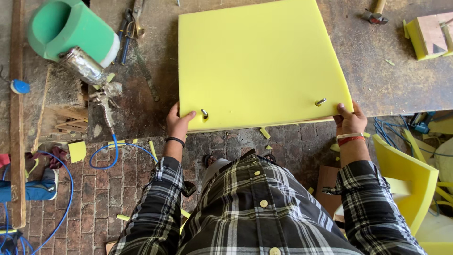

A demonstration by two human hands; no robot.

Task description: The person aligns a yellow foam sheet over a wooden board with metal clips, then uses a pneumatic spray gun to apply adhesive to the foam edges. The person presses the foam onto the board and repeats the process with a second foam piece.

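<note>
spray gun [101, 92]: at 9 o'clock on the surface [396, 71], silver cup, blue hose dropping to the brick floor [104, 189]; green foam block [71, 28] at 10 o'clock.
left hand [178, 123]: yours, closed on the near-left corner of the yellow foam sheet [257, 61], thumb on top beside a metal bolt [204, 113].
foam sheet: flat at 12 o'clock, near edge overhanging the surface.
right hand [351, 120]: pinching the near-right corner, second bolt [320, 101] just inboard.
how: I'd keep both corners level and the pull even so the foam stays square on the bolts.
room: hammer [375, 14] at 1 o'clock, yellow offcuts on the floor, yellow chair [410, 174] at 4 o'clock.
</note>
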